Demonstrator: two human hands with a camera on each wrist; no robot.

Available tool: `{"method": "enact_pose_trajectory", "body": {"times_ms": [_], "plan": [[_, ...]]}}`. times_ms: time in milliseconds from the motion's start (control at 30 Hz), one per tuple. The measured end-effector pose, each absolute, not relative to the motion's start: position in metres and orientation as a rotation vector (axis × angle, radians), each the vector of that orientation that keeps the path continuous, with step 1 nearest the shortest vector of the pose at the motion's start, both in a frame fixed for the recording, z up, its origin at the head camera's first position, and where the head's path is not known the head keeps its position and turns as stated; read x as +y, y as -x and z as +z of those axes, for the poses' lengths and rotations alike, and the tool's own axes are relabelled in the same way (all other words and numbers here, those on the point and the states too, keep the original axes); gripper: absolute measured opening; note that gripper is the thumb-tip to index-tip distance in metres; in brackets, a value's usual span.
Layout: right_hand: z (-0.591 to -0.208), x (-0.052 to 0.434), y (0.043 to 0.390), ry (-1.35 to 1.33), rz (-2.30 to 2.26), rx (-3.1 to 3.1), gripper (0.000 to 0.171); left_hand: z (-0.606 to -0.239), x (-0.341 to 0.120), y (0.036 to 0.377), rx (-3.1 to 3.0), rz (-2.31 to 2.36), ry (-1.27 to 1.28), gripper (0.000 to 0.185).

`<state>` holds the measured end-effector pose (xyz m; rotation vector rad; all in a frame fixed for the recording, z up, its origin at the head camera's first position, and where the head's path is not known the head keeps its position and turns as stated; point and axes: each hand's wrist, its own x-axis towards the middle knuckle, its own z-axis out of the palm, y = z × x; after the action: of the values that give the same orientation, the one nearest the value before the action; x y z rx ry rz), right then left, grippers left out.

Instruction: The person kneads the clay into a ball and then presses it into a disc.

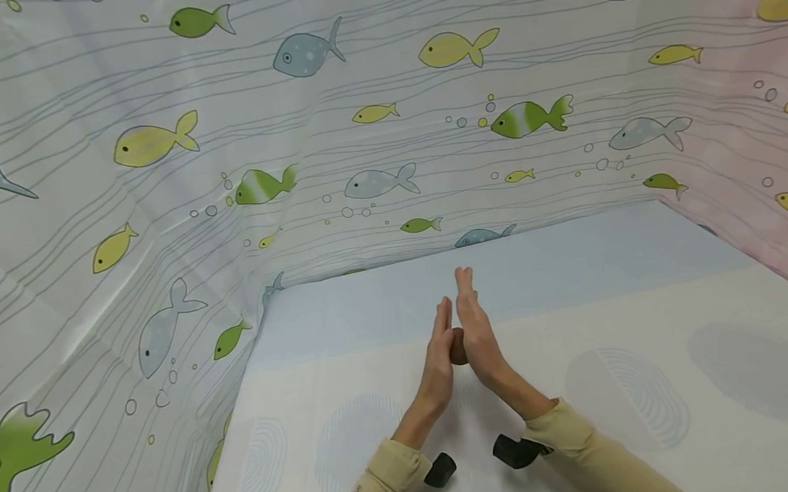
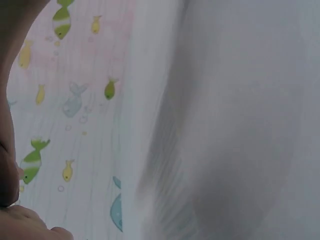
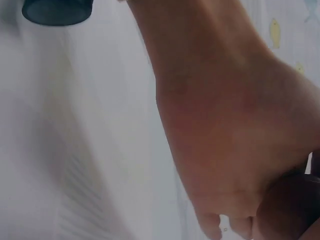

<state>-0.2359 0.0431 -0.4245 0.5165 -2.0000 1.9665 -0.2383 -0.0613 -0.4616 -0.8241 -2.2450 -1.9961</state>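
Between my two upright palms sits a small dark brown lump (image 1: pixel 458 347), its rounded edge showing in the gap. My left hand (image 1: pixel 437 361) presses it from the left with straight fingers. From the other side my right hand (image 1: pixel 480 340) presses against it, its straight fingertips reaching farther forward than the left ones. The brown lump (image 3: pixel 287 210) also appears at the lower right of the right wrist view, against a palm. In the left wrist view only part of a hand (image 2: pixel 25 222) shows along the left edge. Most of the lump is hidden by the hands.
Beneath the hands spreads a table with a pale blue and white cover (image 1: pixel 387 325) with grey and blue oval patterns. Fish-printed sheeting (image 1: pixel 385 145) walls the back and sides. Black wrist cameras (image 1: pixel 440 470) stick out below both sleeves.
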Motion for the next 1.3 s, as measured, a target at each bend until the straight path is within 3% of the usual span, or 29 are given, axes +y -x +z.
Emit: {"method": "enact_pose_trajectory", "body": {"times_ms": [700, 1300], "plan": [[-0.442, 0.057, 0.255, -0.356, 1.966, -2.063, 0.059, -0.442, -0.048, 0.223, -2.238, -1.887, 0.864, 0.061], [-0.455, 0.049, 0.24, -0.531, 2.035, -2.089, 0.056, -0.419, -0.054, 0.236, -2.199, -1.764, 0.89, 0.065]]}}
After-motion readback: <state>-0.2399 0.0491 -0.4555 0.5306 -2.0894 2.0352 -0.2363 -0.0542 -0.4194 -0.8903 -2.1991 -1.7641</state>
